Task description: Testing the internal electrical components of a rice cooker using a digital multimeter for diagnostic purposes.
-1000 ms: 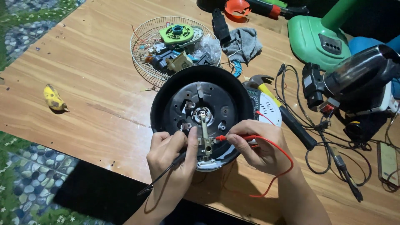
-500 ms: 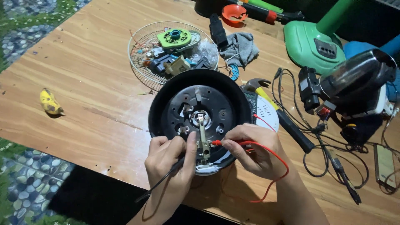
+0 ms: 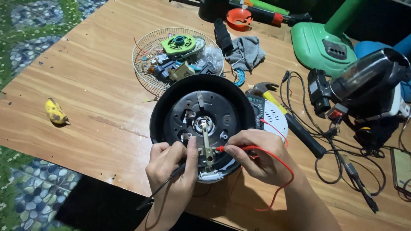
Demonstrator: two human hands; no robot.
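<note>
Black and round, the upturned cooker base [image 3: 201,115] lies on the wooden table [image 3: 94,85], its metal underside facing up. Both hands work at the near edge of this base. The left hand [image 3: 171,173] has its grip closed around a black probe [image 3: 169,179], pinched between thumb and fingers, with the tip hidden under the thumb beside a narrow metal strip [image 3: 206,143] that runs from the base's centre toward the person. The right hand [image 3: 257,156] has its grip closed on a red probe [image 3: 222,148], whose tip touches the near end of that strip from the other side. A red lead [image 3: 282,164] loops away from the right hand over the wrist. The two hands sit just beside each other, both resting on the base's near rim.

Beyond the base lies a wire fan guard [image 3: 147,55] holding small parts, among them a green plastic disc [image 3: 179,43]. Just beside the base, on the side of the right hand, a hammer [image 3: 295,128] lies over a white round device [image 3: 274,117]. Well apart from the base, on the side of the left hand, lies a yellow banana [image 3: 55,112].
</note>
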